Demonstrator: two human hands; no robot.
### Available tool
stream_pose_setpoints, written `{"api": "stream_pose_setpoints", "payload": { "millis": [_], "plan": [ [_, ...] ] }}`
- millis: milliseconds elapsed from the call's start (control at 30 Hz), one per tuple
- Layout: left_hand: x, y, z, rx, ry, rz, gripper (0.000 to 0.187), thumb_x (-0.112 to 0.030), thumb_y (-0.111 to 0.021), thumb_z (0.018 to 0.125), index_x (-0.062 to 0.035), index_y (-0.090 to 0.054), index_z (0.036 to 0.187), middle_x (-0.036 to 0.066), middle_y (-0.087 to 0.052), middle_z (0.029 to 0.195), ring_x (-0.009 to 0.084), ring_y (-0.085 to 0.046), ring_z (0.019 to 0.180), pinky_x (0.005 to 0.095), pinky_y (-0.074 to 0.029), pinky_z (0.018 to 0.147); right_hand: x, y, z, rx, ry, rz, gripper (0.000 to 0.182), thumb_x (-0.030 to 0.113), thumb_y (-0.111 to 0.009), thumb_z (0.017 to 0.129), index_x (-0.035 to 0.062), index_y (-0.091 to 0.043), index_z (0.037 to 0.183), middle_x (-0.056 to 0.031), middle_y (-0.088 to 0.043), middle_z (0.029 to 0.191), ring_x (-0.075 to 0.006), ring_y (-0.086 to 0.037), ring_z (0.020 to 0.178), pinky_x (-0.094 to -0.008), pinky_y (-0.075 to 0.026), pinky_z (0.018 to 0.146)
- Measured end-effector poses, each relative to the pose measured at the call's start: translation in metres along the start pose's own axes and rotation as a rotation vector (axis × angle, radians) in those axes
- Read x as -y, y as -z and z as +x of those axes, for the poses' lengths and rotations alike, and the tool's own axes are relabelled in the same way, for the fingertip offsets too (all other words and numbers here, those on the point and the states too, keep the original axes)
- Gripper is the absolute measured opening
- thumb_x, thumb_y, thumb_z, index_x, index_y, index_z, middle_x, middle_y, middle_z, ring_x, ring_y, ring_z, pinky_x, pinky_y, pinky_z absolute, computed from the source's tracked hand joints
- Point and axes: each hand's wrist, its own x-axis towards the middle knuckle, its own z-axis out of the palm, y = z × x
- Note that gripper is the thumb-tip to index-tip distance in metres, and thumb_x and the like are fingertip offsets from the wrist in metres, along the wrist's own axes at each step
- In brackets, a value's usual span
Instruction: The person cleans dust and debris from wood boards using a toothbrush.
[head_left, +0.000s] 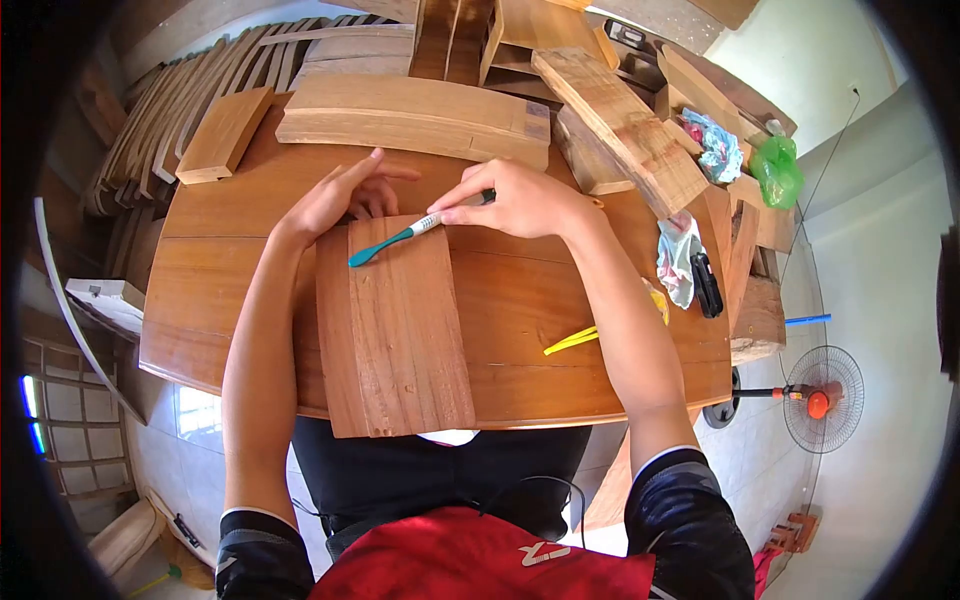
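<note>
Nearest the person, a wooden board [395,330] lay flat on the round wooden table [560,340], its near end jutting past the table's edge over the lap. At the board's far end the right hand [520,200] had its fingers closed around the handle of a teal toothbrush [395,238], whose head rested on the board's upper left part. The left hand [345,195] lay flat just beyond the board's far left corner, fingers spread loosely on the table, holding nothing. To the right of the right forearm lay a yellow strip [572,341], and further right a crumpled cloth [678,255] with a black object [706,284] just beside it. Beyond the hands sat a thick timber block [415,118], with a smaller wood piece [225,135] to its left and stacked planks [620,125] to the right. A green plastic bag [778,168] lay at the far right.
</note>
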Motion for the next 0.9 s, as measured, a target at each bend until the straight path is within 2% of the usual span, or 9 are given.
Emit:
{"api": "stream_pose_setpoints", "payload": {
  "millis": [133, 233, 267, 400, 533, 667, 767, 800, 900],
  "plan": [
    [-0.002, -0.006, 0.0, -0.091, -0.007, 0.069, 0.071, -0.059, -0.033, 0.112, -0.0038, -0.076, 0.125, 0.005, -0.072, 0.085, 0.0121, -0.059, 0.075, 0.0267, -0.049, 0.075, 0.001, 0.005, 0.002, -0.171, -0.074, -0.034, 0.028, 0.039, -0.074, 0.097, 0.0222, -0.082, 0.118, -0.0147, -0.074, 0.107, -0.0295, -0.068, 0.101, -0.0406, -0.053, 0.089],
    [0.003, 0.004, 0.004, 0.037, -0.021, 0.049, 0.071, -0.059, -0.034, 0.112, -0.003, -0.076, 0.124, 0.005, -0.071, 0.085, 0.0124, -0.06, 0.075, 0.0277, -0.049, 0.075, 0.012, -0.004, -0.002, -0.049, 0.045, -0.042, 0.026, 0.034, -0.074, 0.099, 0.0222, -0.081, 0.12, -0.007, -0.07, 0.091, -0.0215, -0.065, 0.089, -0.0364, -0.05, 0.081],
    [0.005, 0.004, 0.005, 0.013, -0.021, 0.044, 0.072, -0.059, -0.033, 0.112, -0.0029, -0.075, 0.124, 0.004, -0.07, 0.084, 0.0111, -0.059, 0.074, 0.0268, -0.048, 0.073, 0.013, -0.002, -0.001, 0.057, 0.059, -0.026, 0.025, 0.034, -0.074, 0.099, 0.0213, -0.082, 0.12, -0.0068, -0.071, 0.092, -0.0218, -0.066, 0.09, -0.0357, -0.05, 0.082],
    [-0.003, 0.0, -0.004, -0.032, 0.017, 0.023, 0.072, -0.06, -0.033, 0.111, -0.0027, -0.075, 0.122, 0.002, -0.069, 0.081, 0.0084, -0.057, 0.071, 0.0251, -0.046, 0.068, 0.008, 0.001, 0.002, -0.077, -0.03, 0.03, 0.026, 0.035, -0.075, 0.098, 0.0189, -0.082, 0.117, -0.0069, -0.075, 0.097, -0.0216, -0.067, 0.095, -0.0357, -0.051, 0.086],
    [0.001, -0.001, 0.001, -0.03, -0.017, 0.026, 0.07, -0.058, -0.035, 0.112, -0.0019, -0.075, 0.121, 0.002, -0.069, 0.08, 0.0086, -0.059, 0.07, 0.0253, -0.048, 0.067, 0.022, 0.006, -0.007, 0.161, 0.116, -0.01, 0.026, 0.034, -0.075, 0.098, 0.019, -0.082, 0.118, -0.0077, -0.074, 0.098, -0.0209, -0.066, 0.094, -0.0359, -0.051, 0.083],
    [-0.001, -0.002, 0.0, -0.057, -0.022, 0.092, 0.064, -0.053, -0.038, 0.113, -0.0017, -0.076, 0.12, 0.003, -0.069, 0.079, 0.0094, -0.06, 0.071, 0.0256, -0.049, 0.07, 0.01, 0.019, -0.008, -0.003, -0.134, 0.01, 0.026, 0.035, -0.074, 0.099, 0.0205, -0.082, 0.119, -0.0078, -0.073, 0.099, -0.0216, -0.066, 0.092, -0.035, -0.051, 0.083],
    [0.0, -0.003, 0.003, -0.03, -0.014, 0.07, 0.06, -0.05, -0.04, 0.113, -0.0019, -0.076, 0.12, 0.004, -0.071, 0.081, 0.0108, -0.062, 0.075, 0.0273, -0.051, 0.073, 0.024, 0.007, -0.006, 0.023, -0.023, -0.073, 0.027, 0.035, -0.073, 0.099, 0.0188, -0.082, 0.119, -0.0084, -0.074, 0.097, -0.0216, -0.066, 0.09, -0.0352, -0.051, 0.081],
    [0.005, 0.0, 0.007, -0.02, -0.016, 0.044, 0.059, -0.049, -0.041, 0.113, -0.0023, -0.076, 0.12, 0.005, -0.072, 0.083, 0.0118, -0.064, 0.077, 0.0284, -0.052, 0.075, 0.015, 0.001, -0.004, 0.149, 0.083, 0.036, 0.027, 0.033, -0.074, 0.098, 0.0166, -0.082, 0.119, -0.0088, -0.074, 0.096, -0.0216, -0.065, 0.088, -0.0361, -0.05, 0.078],
    [0.01, 0.003, 0.006, -0.023, -0.098, 0.102, 0.056, -0.047, -0.043, 0.113, -0.0027, -0.076, 0.122, 0.006, -0.075, 0.087, 0.0139, -0.066, 0.08, 0.0308, -0.054, 0.079, 0.016, 0.013, -0.007, 0.252, 0.075, 0.09, 0.027, 0.031, -0.076, 0.097, 0.0143, -0.082, 0.117, -0.0094, -0.074, 0.096, -0.0214, -0.065, 0.088, -0.0353, -0.05, 0.078]
  ]
}}
